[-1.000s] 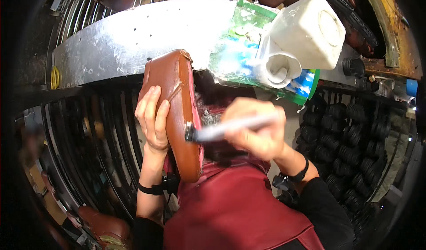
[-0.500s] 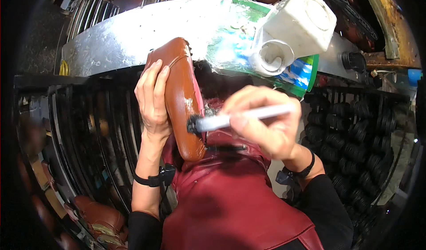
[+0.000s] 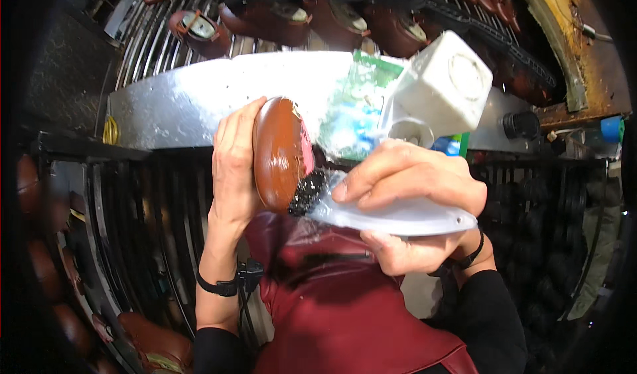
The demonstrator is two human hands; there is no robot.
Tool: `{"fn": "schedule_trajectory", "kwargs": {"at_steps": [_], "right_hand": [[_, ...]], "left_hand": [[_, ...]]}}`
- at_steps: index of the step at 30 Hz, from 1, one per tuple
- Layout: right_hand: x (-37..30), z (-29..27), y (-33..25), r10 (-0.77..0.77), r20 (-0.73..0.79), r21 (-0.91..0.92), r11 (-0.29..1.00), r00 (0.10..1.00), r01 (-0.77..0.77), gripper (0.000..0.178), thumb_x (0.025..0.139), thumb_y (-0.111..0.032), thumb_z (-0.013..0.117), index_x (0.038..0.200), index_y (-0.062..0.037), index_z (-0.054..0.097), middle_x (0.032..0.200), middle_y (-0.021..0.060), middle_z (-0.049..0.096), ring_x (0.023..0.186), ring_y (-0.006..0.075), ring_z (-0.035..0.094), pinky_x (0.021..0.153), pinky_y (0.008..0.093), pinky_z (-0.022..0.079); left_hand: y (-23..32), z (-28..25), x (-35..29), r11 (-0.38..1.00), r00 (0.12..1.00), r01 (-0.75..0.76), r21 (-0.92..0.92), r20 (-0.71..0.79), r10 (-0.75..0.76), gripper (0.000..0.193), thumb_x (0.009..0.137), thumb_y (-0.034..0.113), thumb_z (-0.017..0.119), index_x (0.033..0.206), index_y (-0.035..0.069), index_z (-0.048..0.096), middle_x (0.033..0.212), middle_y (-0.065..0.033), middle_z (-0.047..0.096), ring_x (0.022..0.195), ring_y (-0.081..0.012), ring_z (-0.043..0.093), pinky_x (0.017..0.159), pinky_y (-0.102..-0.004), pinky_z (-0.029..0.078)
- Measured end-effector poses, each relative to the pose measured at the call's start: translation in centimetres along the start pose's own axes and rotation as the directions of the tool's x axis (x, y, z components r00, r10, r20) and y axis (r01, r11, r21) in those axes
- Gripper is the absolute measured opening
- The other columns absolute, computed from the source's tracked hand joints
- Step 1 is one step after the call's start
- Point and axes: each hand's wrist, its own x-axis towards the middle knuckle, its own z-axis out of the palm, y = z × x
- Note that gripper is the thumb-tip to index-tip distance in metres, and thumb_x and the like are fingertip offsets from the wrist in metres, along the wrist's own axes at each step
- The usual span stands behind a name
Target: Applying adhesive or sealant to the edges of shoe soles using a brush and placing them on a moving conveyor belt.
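Note:
My left hand point(image 3: 232, 165) is wrapped around the far-left side of a brown leather shoe point(image 3: 273, 158), holding it up over my lap with its toe toward me. A pink strip shows along the shoe's right side, where the underside begins. In my right hand point(image 3: 431, 181) is a brush point(image 3: 411, 218) with a translucent white handle and black bristles. The bristles look wet and meet the shoe's lower right edge near the toe. Fingers lie over the handle, with the thumb beneath it.
Beyond the shoe lies a metal worktop point(image 3: 159, 102), with a white plastic container point(image 3: 448, 85) tilted at its right. Several brown shoes point(image 3: 332, 22) stand on a roller rack behind. Dark racks flank me, and a red apron point(image 3: 332, 307) covers my lap.
The shoe has turned so its toe end faces up toward me. The brush has shifted to the shoe's right edge, its handle now tilting down to the right. The view takes in more of the back rack.

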Motion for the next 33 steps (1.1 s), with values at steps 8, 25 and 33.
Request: {"fn": "schedule_trajectory", "kwargs": {"at_steps": [8, 25, 33], "right_hand": [[-1.9, -0.5, 10.6, 0.151, -0.211, -0.069, 0.983, 0.966, -0.169, 0.022, 0.082, -0.001, 0.077, 0.102, 0.0062, 0.072, 0.097, 0.0130, 0.077, 0.088, 0.0183, 0.073, 0.080, 0.0316, 0.058], [-12.6, 0.4, 9.7, 0.499, -0.825, 0.331, 0.807, 0.265, -0.489, 0.023, 0.102, -0.016, 0.073, 0.102, 0.0071, 0.069, 0.077, 0.0107, 0.071, 0.054, 0.0168, 0.068, 0.044, 0.0275, 0.053], [-7.9, -1.9, 7.1, 0.835, -0.410, 0.881, 0.467, 0.367, -0.077, 0.026, 0.101, -0.023, 0.071, 0.097, 0.0023, 0.069, 0.080, 0.0145, 0.072, 0.053, 0.0225, 0.067, 0.040, 0.0309, 0.047]], "left_hand": [[-5.3, -0.4, 1.9, 0.772, 0.940, 0.340, -0.537, 0.226, -0.257, 0.088, 0.064, -0.011, 0.091, 0.144, 0.002, 0.056, 0.125, -0.0118, 0.072, 0.110, -0.0222, 0.072, 0.093, -0.0364, 0.060], [-4.5, 3.3, -12.1, 0.286, 0.824, 0.423, -0.860, 0.233, -0.517, 0.069, 0.074, 0.016, 0.088, 0.133, -0.011, 0.063, 0.121, -0.0216, 0.073, 0.106, -0.0295, 0.074, 0.101, -0.0418, 0.057], [-2.8, 2.9, -12.4, 0.347, 0.856, 0.412, -0.843, 0.227, -0.465, 0.073, 0.060, 0.027, 0.102, 0.120, -0.006, 0.075, 0.111, -0.0113, 0.077, 0.103, -0.0213, 0.073, 0.097, -0.0339, 0.054]]}}
